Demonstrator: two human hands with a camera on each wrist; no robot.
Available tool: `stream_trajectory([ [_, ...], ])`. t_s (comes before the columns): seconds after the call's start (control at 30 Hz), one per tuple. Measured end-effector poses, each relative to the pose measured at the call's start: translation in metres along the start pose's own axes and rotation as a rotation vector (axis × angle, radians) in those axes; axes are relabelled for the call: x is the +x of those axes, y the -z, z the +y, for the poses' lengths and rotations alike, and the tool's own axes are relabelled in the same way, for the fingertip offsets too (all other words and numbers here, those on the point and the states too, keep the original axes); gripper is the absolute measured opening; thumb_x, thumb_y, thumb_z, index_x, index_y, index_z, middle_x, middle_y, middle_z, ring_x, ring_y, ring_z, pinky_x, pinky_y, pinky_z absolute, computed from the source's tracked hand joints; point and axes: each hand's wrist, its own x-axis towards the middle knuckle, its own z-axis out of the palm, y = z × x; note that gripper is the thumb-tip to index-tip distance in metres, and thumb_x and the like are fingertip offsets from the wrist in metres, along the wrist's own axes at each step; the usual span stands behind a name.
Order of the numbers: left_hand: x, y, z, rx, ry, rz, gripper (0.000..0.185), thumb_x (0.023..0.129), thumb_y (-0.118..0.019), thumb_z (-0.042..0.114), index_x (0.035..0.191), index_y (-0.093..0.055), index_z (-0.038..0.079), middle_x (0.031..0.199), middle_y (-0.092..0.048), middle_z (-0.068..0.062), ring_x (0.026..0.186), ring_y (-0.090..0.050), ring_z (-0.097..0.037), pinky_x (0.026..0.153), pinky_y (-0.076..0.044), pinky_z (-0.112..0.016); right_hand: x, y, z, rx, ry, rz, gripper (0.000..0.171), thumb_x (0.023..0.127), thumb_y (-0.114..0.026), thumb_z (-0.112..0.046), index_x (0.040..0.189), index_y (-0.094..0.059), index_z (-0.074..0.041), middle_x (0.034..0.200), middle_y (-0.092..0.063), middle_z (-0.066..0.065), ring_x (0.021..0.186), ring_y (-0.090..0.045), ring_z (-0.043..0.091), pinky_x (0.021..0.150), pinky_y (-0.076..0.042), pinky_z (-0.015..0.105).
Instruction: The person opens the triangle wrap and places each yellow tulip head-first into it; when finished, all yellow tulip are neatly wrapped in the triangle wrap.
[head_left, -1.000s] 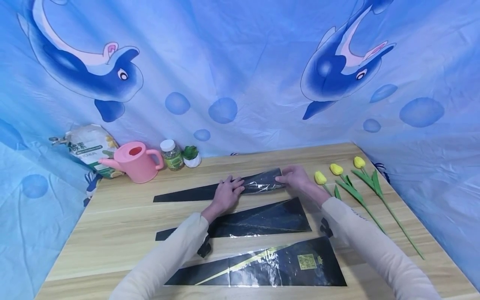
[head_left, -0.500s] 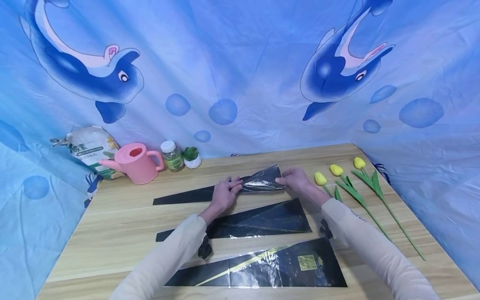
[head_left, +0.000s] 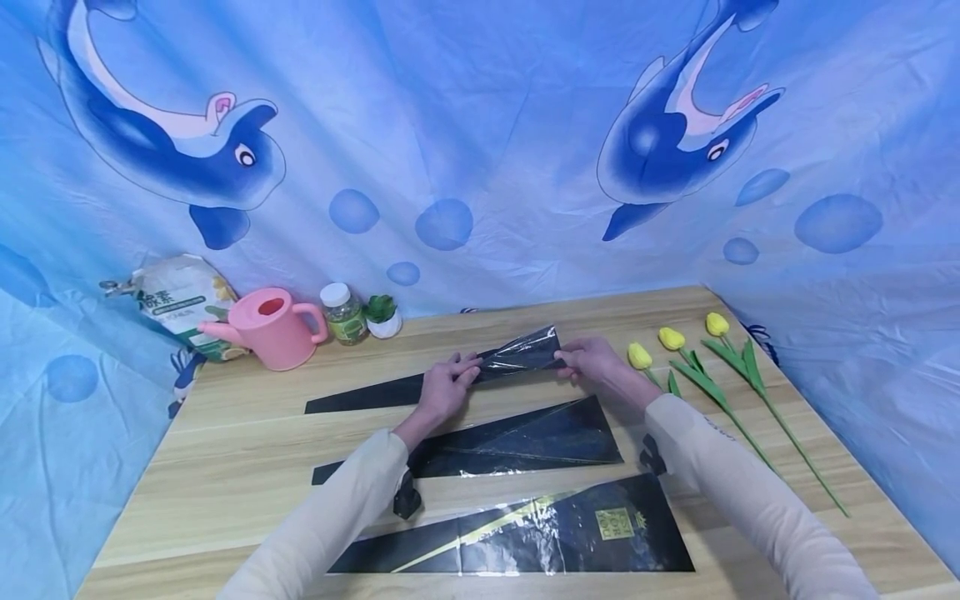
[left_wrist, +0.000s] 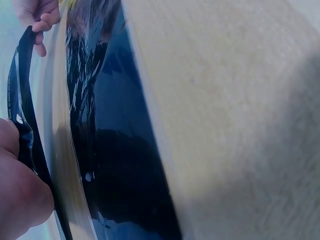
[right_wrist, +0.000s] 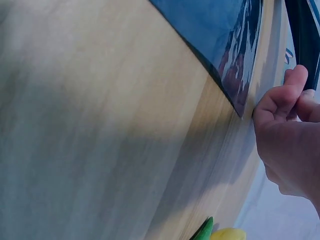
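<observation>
A long black cellophane flower sleeve point(head_left: 450, 375) lies across the far part of the wooden table point(head_left: 247, 450). My left hand point(head_left: 444, 385) pinches it at the middle, and my right hand point(head_left: 592, 360) pinches its wide right end, which is raised off the table. The left wrist view shows the sleeve point(left_wrist: 22, 125) against my left hand point(left_wrist: 20, 195). In the right wrist view my right hand point(right_wrist: 287, 140) grips the sleeve's edge point(right_wrist: 305, 40). Two more black sleeves point(head_left: 525, 442) point(head_left: 540, 533) lie flat nearer to me.
Three yellow tulips point(head_left: 705, 375) lie at the right of the table. At the back left stand a pink watering can point(head_left: 270, 325), a jar point(head_left: 343, 312), a small potted plant point(head_left: 384, 313) and a white bag point(head_left: 176, 300). A blue dolphin cloth point(head_left: 480, 150) hangs behind.
The sleeve's wide right end has risen off the table between my hands. My left fingers went from lying flat on it to pinching it.
</observation>
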Motion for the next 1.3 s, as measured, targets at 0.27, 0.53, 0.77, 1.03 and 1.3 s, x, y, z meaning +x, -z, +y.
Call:
stream_trajectory([
  [0.27, 0.000, 0.002, -0.002, -0.004, -0.031, 0.029, 0.020, 0.097, -0.066, 0.011, 0.114, -0.075, 0.003, 0.126, -0.066, -0.011, 0.133, -0.047, -0.038, 0.112, -0.035, -0.050, -0.001, 0.004, 0.000, -0.009, 0.036, -0.016, 0.053, 0.101, -0.060, -0.013, 0.142, -0.041, 0.014, 0.104, -0.068, 0.023, 0.073, -0.066, 0.015, 0.065, -0.056, 0.023],
  [0.53, 0.003, -0.010, 0.004, 0.286, -0.176, -0.057, 0.050, 0.095, -0.070, 0.024, 0.137, -0.059, -0.001, 0.144, -0.053, -0.018, 0.139, -0.037, -0.043, 0.115, -0.023, -0.059, -0.003, 0.001, 0.002, -0.061, 0.110, -0.023, 0.054, 0.098, -0.064, -0.008, 0.141, -0.042, 0.015, 0.106, -0.068, 0.024, 0.070, -0.065, 0.018, 0.063, -0.056, 0.025],
  [0.77, 0.005, -0.019, 0.013, 0.347, -0.235, -0.189, 0.062, 0.097, -0.066, 0.031, 0.146, -0.047, -0.002, 0.153, -0.040, -0.021, 0.144, -0.027, -0.043, 0.118, -0.016, -0.059, -0.007, -0.004, 0.004, -0.033, 0.079, -0.007, 0.053, 0.094, -0.068, -0.009, 0.140, -0.047, 0.008, 0.103, -0.068, 0.019, 0.063, -0.061, 0.018, 0.050, -0.048, 0.022],
  [1.03, 0.003, -0.024, 0.010, 0.275, -0.172, -0.117, 0.045, 0.095, -0.070, 0.024, 0.135, -0.062, 0.004, 0.139, -0.058, -0.016, 0.132, -0.045, -0.047, 0.111, -0.033, -0.058, -0.004, -0.007, 0.006, -0.066, 0.116, 0.011, 0.049, 0.094, -0.069, -0.007, 0.135, -0.049, 0.012, 0.099, -0.070, 0.019, 0.064, -0.063, 0.018, 0.060, -0.056, 0.027],
  [1.3, 0.006, -0.027, 0.009, 0.206, -0.201, 0.007, 0.029, 0.093, -0.072, 0.018, 0.119, -0.074, 0.006, 0.120, -0.069, -0.012, 0.121, -0.058, -0.042, 0.103, -0.043, -0.057, -0.003, -0.007, 0.006, -0.036, 0.136, 0.011, 0.048, 0.096, -0.065, -0.006, 0.135, -0.047, 0.015, 0.101, -0.069, 0.023, 0.066, -0.066, 0.017, 0.064, -0.058, 0.027],
])
